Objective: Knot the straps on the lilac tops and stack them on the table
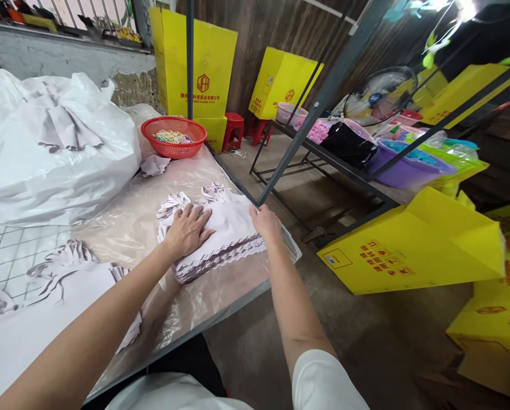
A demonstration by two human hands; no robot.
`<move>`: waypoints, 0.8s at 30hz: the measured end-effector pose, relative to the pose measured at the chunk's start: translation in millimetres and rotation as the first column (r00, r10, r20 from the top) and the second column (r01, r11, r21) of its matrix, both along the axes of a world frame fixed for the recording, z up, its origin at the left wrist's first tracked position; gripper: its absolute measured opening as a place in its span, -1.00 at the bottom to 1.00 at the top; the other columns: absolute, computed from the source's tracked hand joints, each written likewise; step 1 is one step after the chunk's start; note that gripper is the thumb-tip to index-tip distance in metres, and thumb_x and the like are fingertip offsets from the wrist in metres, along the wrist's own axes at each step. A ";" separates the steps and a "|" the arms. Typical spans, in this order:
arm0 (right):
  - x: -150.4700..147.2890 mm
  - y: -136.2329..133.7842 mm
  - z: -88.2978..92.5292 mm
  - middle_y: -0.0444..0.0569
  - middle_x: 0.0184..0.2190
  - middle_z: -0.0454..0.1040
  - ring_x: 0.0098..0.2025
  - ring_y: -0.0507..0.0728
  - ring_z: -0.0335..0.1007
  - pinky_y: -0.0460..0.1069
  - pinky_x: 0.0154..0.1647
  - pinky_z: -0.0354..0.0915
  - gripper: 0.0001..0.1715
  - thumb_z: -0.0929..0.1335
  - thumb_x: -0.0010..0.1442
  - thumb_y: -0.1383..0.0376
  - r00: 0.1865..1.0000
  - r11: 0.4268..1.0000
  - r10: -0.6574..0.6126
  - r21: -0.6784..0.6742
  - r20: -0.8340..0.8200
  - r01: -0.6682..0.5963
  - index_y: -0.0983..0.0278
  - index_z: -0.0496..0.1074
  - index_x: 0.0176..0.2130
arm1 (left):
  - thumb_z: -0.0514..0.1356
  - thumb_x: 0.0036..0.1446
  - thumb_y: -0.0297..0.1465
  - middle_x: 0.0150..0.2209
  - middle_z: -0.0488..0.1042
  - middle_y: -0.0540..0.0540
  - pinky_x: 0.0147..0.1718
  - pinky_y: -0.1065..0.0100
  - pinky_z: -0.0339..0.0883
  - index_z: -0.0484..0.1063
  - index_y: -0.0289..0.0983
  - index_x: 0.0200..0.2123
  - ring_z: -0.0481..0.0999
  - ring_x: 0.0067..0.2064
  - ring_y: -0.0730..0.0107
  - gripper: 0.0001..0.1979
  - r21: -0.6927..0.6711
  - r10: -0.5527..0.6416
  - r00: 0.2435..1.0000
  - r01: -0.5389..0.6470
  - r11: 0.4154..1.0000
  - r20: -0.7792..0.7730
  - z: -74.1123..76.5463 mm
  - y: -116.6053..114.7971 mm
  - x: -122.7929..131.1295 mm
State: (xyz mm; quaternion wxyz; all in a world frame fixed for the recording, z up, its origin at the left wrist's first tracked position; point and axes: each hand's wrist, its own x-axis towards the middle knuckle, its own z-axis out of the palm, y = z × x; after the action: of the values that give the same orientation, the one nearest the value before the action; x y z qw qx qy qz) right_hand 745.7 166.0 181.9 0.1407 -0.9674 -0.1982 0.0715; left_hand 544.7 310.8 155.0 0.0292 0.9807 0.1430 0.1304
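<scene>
A thick stack of white cut paper pieces with scalloped grey edges (227, 239) lies near the right edge of the table (221, 296), on a clear plastic sheet. My left hand (187, 230) lies flat on top of the stack, fingers spread. My right hand (266, 222) grips the stack's right side at the table edge, fingers curled around it. A second pile of the same white pieces (45, 307) sits nearer to me on the left.
Big white plastic bags full of paper pieces (50, 148) fill the table's far left. A red basket (173, 136) stands at the back. Metal frame posts rise by the table. Yellow cartons (412, 245), a shelf with tubs and a fan are on the right.
</scene>
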 end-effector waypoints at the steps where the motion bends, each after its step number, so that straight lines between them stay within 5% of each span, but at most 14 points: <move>1: -1.2 0.2 -2.0 0.35 -0.01 0.52 0.09 0.38 0.44 0.16 0.07 0.26 -0.39 0.15 0.38 -0.02 1.000 1.000 0.005 -0.004 0.000 -0.005 0.39 0.38 0.08 | -0.03 0.34 -0.08 0.26 0.30 -0.32 0.17 -0.18 0.14 0.25 -0.27 0.30 0.16 0.29 -0.22 -0.41 0.000 -0.001 1.000 0.001 1.000 0.004 -0.1 0.1 0.0; 16: 1.4 -8.4 -3.0 0.24 0.08 0.50 0.17 0.32 0.40 0.08 0.10 0.26 -0.38 0.13 0.38 -0.08 0.997 0.998 -0.010 -0.060 -0.073 0.005 0.30 0.35 0.11 | -0.02 0.34 -0.08 0.30 0.28 -0.27 0.22 -0.20 0.07 0.23 -0.19 0.32 0.13 0.34 -0.18 -0.42 -0.046 -0.022 0.999 0.024 0.999 0.044 -3.2 1.6 0.5; 21: -9.8 -7.8 4.3 0.45 0.07 0.46 0.14 0.40 0.42 0.21 0.09 0.29 -0.33 0.04 0.41 0.03 0.998 0.987 0.024 -0.158 -0.063 -0.034 0.44 0.28 0.19 | 0.03 0.31 -0.08 0.34 0.22 -0.28 0.23 -0.25 0.06 0.21 -0.22 0.32 0.10 0.36 -0.22 -0.40 -0.099 -0.007 1.000 0.008 0.995 0.011 -1.1 -11.0 1.4; 24: 1.7 -6.9 -3.9 0.40 0.02 0.49 0.09 0.41 0.46 0.24 0.01 0.35 -0.27 0.03 0.37 -0.04 0.999 0.976 -0.026 -0.214 0.040 0.034 0.36 0.35 0.17 | 0.04 0.30 -0.03 0.37 0.14 -0.29 0.23 -0.23 0.08 0.20 -0.20 0.32 0.12 0.35 -0.19 -0.37 -0.097 0.020 0.994 -0.010 0.995 0.107 1.0 -2.2 2.6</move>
State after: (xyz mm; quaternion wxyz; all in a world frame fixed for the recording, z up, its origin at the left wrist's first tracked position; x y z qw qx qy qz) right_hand 747.4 159.0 178.0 0.0329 -0.9810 -0.1773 0.0723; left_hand 547.3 308.7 156.0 0.0830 0.9686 0.1546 0.1761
